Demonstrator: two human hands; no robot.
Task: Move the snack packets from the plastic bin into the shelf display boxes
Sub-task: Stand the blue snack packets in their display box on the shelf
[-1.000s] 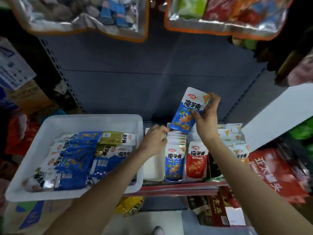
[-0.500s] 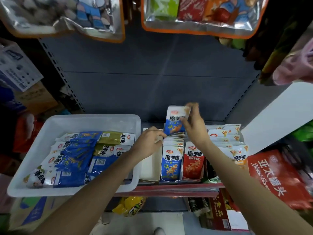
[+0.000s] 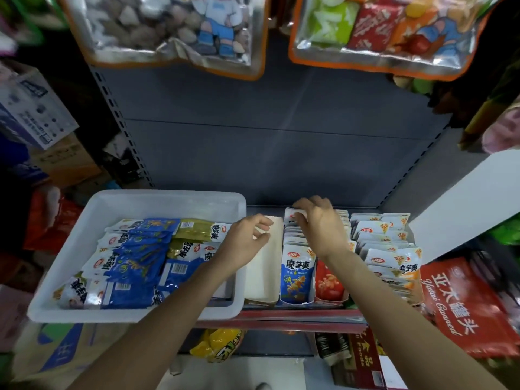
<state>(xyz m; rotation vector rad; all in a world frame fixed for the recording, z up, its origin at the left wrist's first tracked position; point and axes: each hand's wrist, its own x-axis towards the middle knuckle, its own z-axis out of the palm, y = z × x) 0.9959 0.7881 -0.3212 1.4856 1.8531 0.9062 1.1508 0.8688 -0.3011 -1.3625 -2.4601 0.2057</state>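
Store clutter hanging and sitting around the shelf

Two orange-trimmed bags (image 3: pixel 174 32) are hanging at the far top; a red canned-food carton (image 3: pixel 467 308) is lying near right, a yellow packet (image 3: pixel 222 344) below.

Above the row of display boxes (image 3: pixel 332 298) the grey back panel (image 3: pixel 275 130) stands bare, so I have open room to lift a hand straight up there. Higher, two hanging snack bags (image 3: pixel 174 32) cap that space. Left of the boxes, the white plastic bin (image 3: pixel 135 201) presses close; its wall blocks a low sideways pass. The leftmost box (image 3: pixel 264 266) is hollow; the others are packed with packets (image 3: pixel 298 274).
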